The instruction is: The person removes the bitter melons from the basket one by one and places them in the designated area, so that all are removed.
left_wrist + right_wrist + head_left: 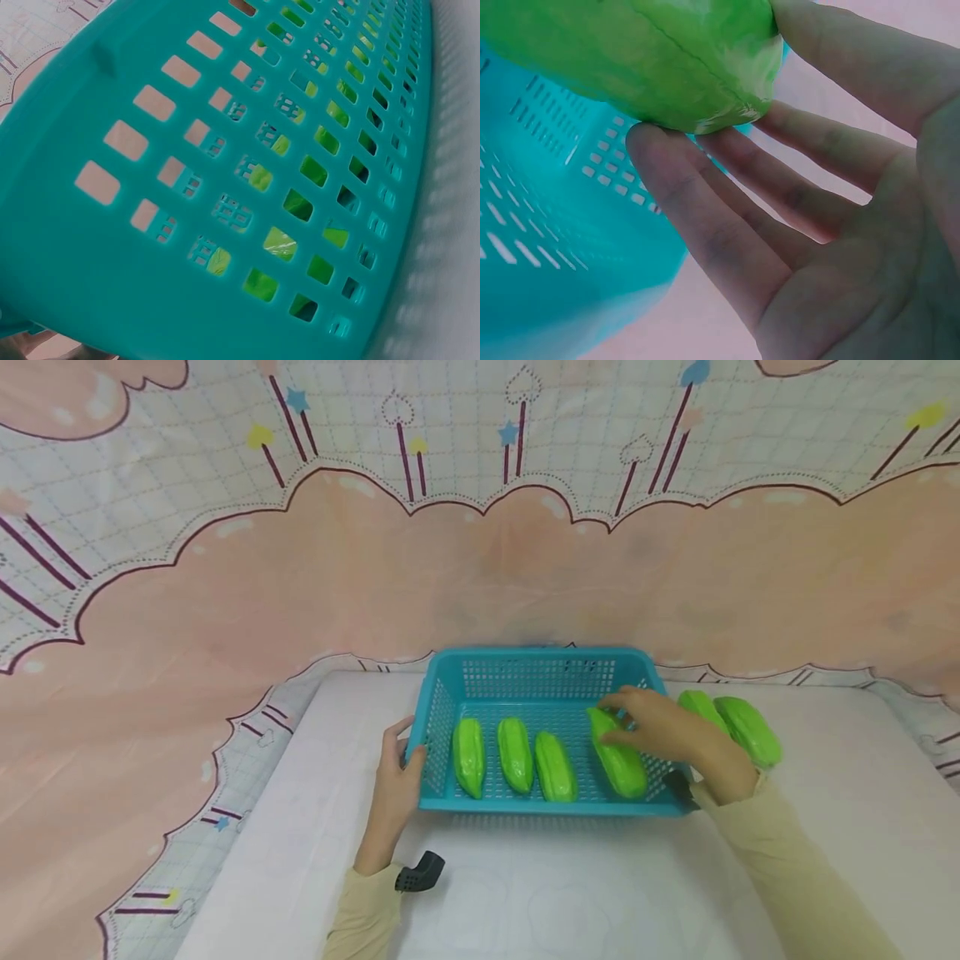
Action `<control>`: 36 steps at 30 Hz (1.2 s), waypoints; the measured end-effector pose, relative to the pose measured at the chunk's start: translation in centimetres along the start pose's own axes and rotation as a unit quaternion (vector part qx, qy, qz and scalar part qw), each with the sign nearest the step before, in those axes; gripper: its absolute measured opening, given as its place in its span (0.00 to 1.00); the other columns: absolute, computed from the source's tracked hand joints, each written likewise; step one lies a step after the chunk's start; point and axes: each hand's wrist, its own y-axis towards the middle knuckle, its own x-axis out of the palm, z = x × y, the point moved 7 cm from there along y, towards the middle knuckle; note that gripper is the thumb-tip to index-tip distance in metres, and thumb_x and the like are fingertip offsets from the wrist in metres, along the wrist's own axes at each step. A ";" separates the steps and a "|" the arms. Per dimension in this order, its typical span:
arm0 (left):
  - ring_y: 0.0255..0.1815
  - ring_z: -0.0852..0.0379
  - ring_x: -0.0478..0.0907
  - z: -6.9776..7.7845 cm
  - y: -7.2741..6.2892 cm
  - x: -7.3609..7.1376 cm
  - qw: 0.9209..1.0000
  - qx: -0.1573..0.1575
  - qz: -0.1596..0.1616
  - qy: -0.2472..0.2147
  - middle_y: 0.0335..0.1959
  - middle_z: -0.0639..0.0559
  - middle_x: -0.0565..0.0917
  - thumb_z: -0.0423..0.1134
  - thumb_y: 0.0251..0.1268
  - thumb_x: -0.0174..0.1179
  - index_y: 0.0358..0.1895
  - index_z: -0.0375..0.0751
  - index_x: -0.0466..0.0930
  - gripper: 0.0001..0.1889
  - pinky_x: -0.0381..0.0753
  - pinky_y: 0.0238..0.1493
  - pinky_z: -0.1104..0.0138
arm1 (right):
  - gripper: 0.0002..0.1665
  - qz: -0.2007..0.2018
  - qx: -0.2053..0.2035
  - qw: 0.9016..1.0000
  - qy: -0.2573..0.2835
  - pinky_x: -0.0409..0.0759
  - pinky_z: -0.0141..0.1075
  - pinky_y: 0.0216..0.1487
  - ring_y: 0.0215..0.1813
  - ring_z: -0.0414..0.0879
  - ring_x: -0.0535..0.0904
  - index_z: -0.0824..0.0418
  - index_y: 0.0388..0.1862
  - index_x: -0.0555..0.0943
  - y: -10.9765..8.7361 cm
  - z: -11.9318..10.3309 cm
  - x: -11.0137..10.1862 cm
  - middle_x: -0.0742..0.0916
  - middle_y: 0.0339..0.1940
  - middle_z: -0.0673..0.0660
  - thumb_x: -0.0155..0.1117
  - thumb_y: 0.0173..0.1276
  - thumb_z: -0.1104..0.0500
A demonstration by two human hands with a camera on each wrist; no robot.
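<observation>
My left hand [397, 781] grips the left rim of a blue-green plastic basket [525, 808], with the thumb on the near side; in the left wrist view the perforated basket wall [82, 262] fills most of the picture. Over the basket's right part, my right hand [660, 727] holds a glossy, ridged green fruit [622, 764] by its far end, between thumb and fingertips. That same fruit [690, 67] shows close up in the right wrist view. Three similar fruits lie apart in the basket: a left one [468, 758], a middle one [515, 756] and a right one [555, 768].
Outside the basket, beyond my right wrist, two more green fruits lie side by side on the white table [585, 893]: an outer one [750, 731] and an inner one [701, 706]. A patterned cloth [487, 568] hangs behind the table and down its left side.
</observation>
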 end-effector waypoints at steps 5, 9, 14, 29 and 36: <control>0.57 0.40 0.78 0.1 -0.2 -0.1 1.000 0.000 0.000 0.000 0.61 0.34 0.76 0.36 0.77 0.43 0.75 0.44 0.56 0.26 0.77 0.54 0.47 | 0.30 0.014 0.003 1.000 -0.001 0.82 0.47 0.49 0.49 0.55 0.82 0.71 0.63 0.76 -0.4 0.3 -0.2 0.83 0.51 0.64 0.68 0.67 0.55; 0.57 0.40 0.78 0.0 -0.2 -0.1 1.000 0.001 0.000 -0.004 0.61 0.34 0.76 0.36 0.77 0.43 0.75 0.44 0.56 0.26 0.77 0.54 0.47 | 0.30 0.028 0.002 1.000 0.003 0.83 0.47 0.48 0.49 0.55 0.82 0.72 0.63 0.75 -0.8 0.6 -0.5 0.83 0.51 0.65 0.68 0.67 0.55; 0.57 0.40 0.78 0.0 -0.2 -0.1 1.000 0.004 0.000 -0.007 0.61 0.34 0.77 0.36 0.77 0.43 0.75 0.43 0.56 0.26 0.77 0.55 0.46 | 0.31 0.037 0.002 0.999 0.006 0.83 0.48 0.48 0.50 0.56 0.82 0.71 0.63 0.75 -1.3 0.7 -1.1 0.83 0.54 0.66 0.68 0.68 0.54; 0.56 0.40 0.78 -0.1 -0.1 0.1 1.000 -0.006 -0.002 -0.005 0.62 0.35 0.76 0.37 0.78 0.43 0.75 0.45 0.55 0.26 0.76 0.55 0.46 | 0.29 0.067 0.004 0.998 0.009 0.82 0.49 0.48 0.51 0.59 0.82 0.73 0.62 0.75 -3.0 1.2 -3.2 0.82 0.57 0.68 0.68 0.68 0.56; 0.56 0.40 0.78 -0.1 -0.1 0.0 1.000 -0.006 0.000 -0.005 0.62 0.35 0.76 0.37 0.78 0.43 0.75 0.46 0.55 0.26 0.76 0.55 0.47 | 0.33 0.063 0.029 0.998 0.015 0.82 0.50 0.49 0.55 0.61 0.80 0.71 0.66 0.72 -3.7 1.6 -3.7 0.79 0.60 0.68 0.67 0.69 0.53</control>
